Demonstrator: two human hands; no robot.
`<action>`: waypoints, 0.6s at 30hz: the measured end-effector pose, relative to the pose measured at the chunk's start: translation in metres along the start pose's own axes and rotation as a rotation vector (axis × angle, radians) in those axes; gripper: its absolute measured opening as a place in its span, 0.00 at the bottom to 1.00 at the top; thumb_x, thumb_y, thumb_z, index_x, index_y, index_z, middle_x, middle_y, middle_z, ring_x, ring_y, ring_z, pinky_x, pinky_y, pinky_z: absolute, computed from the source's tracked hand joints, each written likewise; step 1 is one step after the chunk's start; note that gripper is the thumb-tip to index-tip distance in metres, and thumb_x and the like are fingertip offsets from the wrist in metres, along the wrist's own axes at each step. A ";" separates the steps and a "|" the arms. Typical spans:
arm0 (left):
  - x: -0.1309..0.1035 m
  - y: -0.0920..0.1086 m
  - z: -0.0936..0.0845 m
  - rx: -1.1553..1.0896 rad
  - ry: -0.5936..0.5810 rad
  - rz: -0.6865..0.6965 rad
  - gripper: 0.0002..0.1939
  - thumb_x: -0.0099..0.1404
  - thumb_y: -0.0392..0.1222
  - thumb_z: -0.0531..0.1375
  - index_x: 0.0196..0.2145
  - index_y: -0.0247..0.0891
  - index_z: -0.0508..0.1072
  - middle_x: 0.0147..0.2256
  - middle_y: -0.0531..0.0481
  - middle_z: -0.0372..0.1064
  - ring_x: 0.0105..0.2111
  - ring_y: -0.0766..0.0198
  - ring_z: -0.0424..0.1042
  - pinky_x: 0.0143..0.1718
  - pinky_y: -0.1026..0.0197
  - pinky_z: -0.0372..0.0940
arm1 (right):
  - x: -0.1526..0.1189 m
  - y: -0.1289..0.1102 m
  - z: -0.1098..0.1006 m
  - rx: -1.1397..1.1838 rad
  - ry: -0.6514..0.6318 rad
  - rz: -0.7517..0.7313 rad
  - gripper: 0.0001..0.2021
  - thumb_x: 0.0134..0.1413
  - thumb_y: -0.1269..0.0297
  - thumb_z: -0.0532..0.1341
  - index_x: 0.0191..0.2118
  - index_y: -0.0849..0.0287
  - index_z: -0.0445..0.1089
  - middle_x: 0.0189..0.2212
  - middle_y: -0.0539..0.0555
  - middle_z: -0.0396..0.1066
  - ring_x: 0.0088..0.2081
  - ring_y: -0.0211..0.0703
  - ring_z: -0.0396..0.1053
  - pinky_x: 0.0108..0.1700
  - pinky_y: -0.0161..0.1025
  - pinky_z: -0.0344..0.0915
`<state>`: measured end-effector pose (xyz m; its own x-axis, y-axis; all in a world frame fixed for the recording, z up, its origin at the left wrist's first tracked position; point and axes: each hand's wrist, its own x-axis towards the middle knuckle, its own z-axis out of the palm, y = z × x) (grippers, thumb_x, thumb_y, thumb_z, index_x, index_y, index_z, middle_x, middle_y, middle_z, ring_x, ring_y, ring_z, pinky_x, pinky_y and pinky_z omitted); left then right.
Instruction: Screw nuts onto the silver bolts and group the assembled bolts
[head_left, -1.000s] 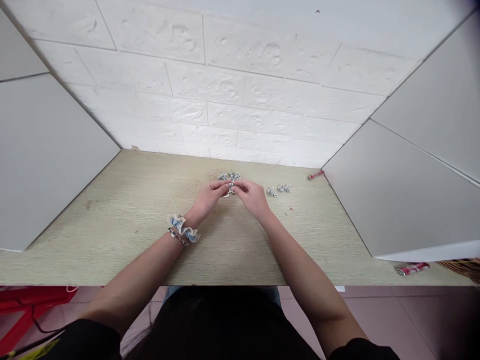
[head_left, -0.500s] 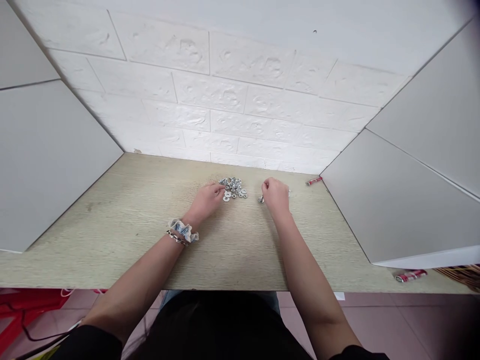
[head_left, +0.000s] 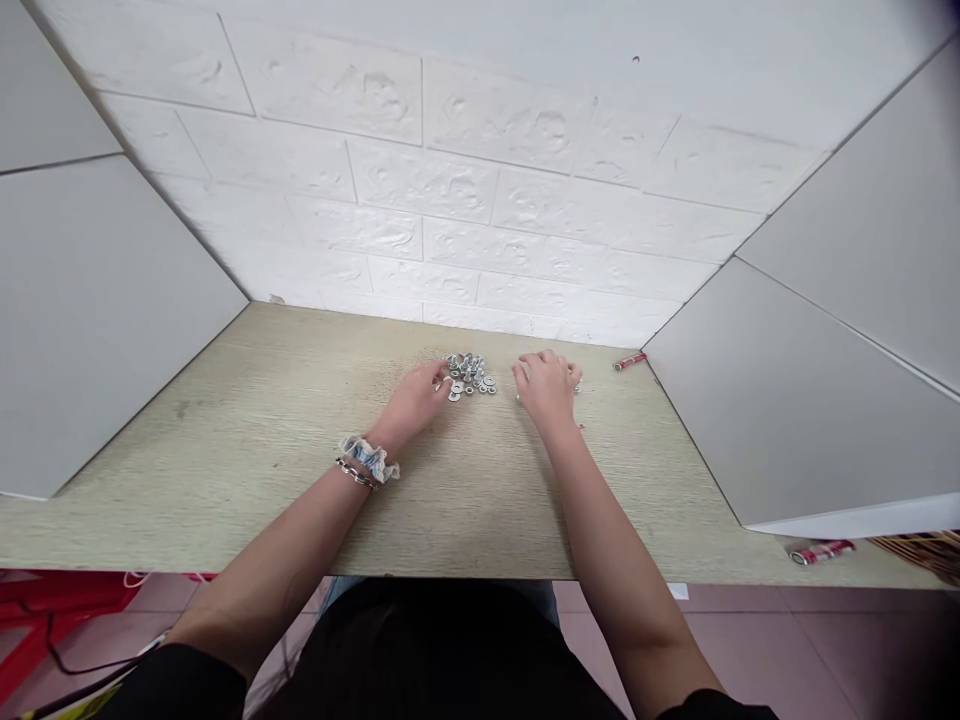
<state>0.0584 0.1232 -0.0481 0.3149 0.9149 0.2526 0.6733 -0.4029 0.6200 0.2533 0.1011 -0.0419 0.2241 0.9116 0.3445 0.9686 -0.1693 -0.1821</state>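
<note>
A small pile of silver bolts (head_left: 469, 367) lies toward the back of the wooden table, with flat washers (head_left: 456, 390) and nuts along its near side. My left hand (head_left: 415, 402) is at the pile's left edge. Its thumb and forefinger are apart, and nothing shows between them. To the right of the pile, my right hand (head_left: 548, 390) rests low over the tabletop with its fingers spread. Small metal pieces peek out at its sides, mostly hidden beneath it.
A white brick-patterned wall (head_left: 457, 240) closes off the back. Grey panels stand at the left (head_left: 112, 330) and right (head_left: 825, 400). One red battery (head_left: 629, 361) lies by the right panel, another red battery (head_left: 822, 552) near the front edge, beside a woven item (head_left: 919, 550).
My right hand has let go of a bolt and spread its fingers. My left thumb and forefinger have parted at the pile's edge. The view has shifted slightly.
</note>
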 end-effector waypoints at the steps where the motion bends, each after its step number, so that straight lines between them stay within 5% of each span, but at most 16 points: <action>1: 0.000 -0.001 0.001 -0.015 0.003 0.001 0.19 0.60 0.39 0.51 0.49 0.33 0.65 0.38 0.48 0.69 0.40 0.62 0.67 0.46 0.60 0.60 | -0.003 -0.006 0.000 0.029 -0.010 -0.065 0.17 0.59 0.55 0.45 0.45 0.52 0.67 0.46 0.56 0.63 0.48 0.48 0.57 0.53 0.54 0.39; 4: 0.001 -0.002 0.002 -0.036 0.000 0.004 0.20 0.60 0.39 0.50 0.51 0.33 0.62 0.38 0.48 0.69 0.39 0.63 0.67 0.46 0.60 0.60 | -0.014 -0.025 0.006 0.068 -0.151 -0.259 0.22 0.59 0.49 0.40 0.54 0.46 0.58 0.55 0.53 0.54 0.56 0.52 0.49 0.54 0.63 0.26; 8: 0.000 -0.001 0.002 -0.024 0.009 0.000 0.19 0.60 0.38 0.50 0.49 0.34 0.64 0.38 0.48 0.69 0.40 0.62 0.67 0.45 0.60 0.60 | -0.024 -0.039 0.017 0.039 -0.266 -0.327 0.26 0.58 0.46 0.38 0.58 0.46 0.51 0.60 0.51 0.43 0.60 0.54 0.41 0.53 0.67 0.20; 18: -0.001 -0.001 0.002 0.021 -0.004 0.080 0.14 0.60 0.38 0.49 0.42 0.36 0.70 0.41 0.48 0.68 0.43 0.62 0.66 0.47 0.60 0.58 | -0.022 -0.039 0.021 0.124 -0.236 -0.391 0.23 0.59 0.51 0.41 0.56 0.51 0.56 0.59 0.51 0.48 0.60 0.53 0.41 0.52 0.68 0.17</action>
<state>0.0590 0.1229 -0.0502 0.3708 0.8796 0.2980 0.6595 -0.4753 0.5824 0.2082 0.0951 -0.0613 -0.1991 0.9608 0.1928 0.9521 0.2363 -0.1942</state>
